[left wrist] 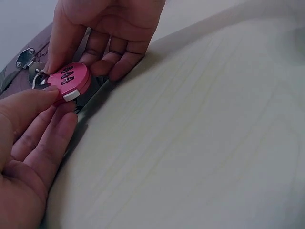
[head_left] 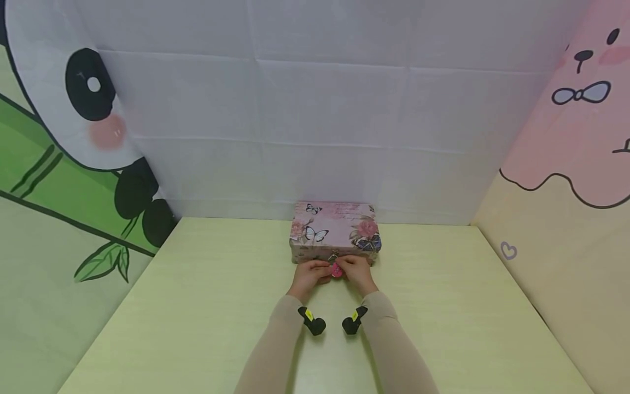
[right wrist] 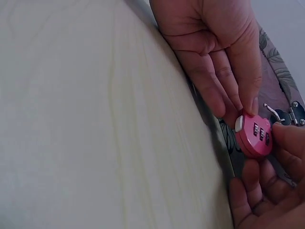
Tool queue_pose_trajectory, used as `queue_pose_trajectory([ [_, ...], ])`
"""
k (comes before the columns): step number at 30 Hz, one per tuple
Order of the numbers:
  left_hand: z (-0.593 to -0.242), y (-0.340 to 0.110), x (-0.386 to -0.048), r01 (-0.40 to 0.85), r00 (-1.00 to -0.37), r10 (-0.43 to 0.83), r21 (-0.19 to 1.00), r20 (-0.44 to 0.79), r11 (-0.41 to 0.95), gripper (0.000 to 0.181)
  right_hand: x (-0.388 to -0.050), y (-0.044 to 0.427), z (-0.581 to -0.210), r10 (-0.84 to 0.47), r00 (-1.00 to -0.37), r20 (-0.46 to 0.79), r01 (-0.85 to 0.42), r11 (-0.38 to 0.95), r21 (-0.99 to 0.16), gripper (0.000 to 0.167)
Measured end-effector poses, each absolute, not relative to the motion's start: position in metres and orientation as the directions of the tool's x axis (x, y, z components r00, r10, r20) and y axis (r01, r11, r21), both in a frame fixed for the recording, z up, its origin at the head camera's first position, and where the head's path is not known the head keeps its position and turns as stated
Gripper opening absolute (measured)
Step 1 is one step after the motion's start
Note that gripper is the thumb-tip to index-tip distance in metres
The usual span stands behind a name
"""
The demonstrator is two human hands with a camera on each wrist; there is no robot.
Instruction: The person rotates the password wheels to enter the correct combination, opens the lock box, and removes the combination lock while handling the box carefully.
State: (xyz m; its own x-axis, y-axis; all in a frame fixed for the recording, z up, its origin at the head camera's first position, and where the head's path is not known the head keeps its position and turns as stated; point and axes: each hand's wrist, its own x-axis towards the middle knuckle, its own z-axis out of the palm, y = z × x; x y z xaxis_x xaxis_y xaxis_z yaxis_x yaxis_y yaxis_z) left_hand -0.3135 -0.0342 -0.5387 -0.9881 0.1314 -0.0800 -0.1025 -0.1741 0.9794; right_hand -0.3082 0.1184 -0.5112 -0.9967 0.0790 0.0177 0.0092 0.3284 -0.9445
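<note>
A pink combination padlock (head_left: 337,270) with a few number dials and a white button is between my two hands, at the front of a flowered box (head_left: 328,225). My left hand (head_left: 309,277) pinches the padlock (left wrist: 75,80) on the side with the white button. From the other side, the thumb and fingers of my right hand (head_left: 359,274) pinch it too. The pale shackle (right wrist: 273,112) lies at the box's metal latch (right wrist: 296,114); whether it is fastened cannot be told. Fingers partly hide the lock body.
The box stands on a pale wooden table (head_left: 206,306), close to a white cloth backdrop (head_left: 325,109). Printed cartoon panels rise on the left and right. Each wrist wears a black camera mount (head_left: 315,325).
</note>
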Motion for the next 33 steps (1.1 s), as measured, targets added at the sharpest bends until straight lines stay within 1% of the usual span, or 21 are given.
queue_pose_trajectory([
  [6,-0.54,-0.034,-0.314,-0.108,-0.988,0.129,0.98,-0.087,-0.165,0.024,-0.307,0.117,-0.512,0.099,-0.994,0.038,-0.004,0.327,-0.945,0.02],
  [13,-0.54,-0.034,-0.314,-0.1,-0.99,0.11,0.982,-0.083,-0.162,0.023,-0.306,0.113,-0.514,0.154,-0.986,0.058,-0.001,0.341,-0.94,0.02],
  [20,-0.54,-0.035,-0.314,-0.106,-0.991,0.092,0.982,-0.093,-0.156,0.023,-0.305,0.109,-0.515,0.22,-0.975,0.011,0.052,0.279,-0.959,0.019],
  [27,-0.541,-0.035,-0.313,-0.079,-0.994,0.089,0.983,-0.064,-0.167,0.023,-0.302,0.107,-0.514,0.246,-0.969,0.018,0.057,0.293,-0.954,0.021],
  [33,-0.543,-0.034,-0.314,-0.071,-0.996,0.072,0.979,-0.058,-0.19,0.023,-0.302,0.107,-0.513,0.257,-0.966,-0.001,0.076,0.28,-0.957,0.021],
])
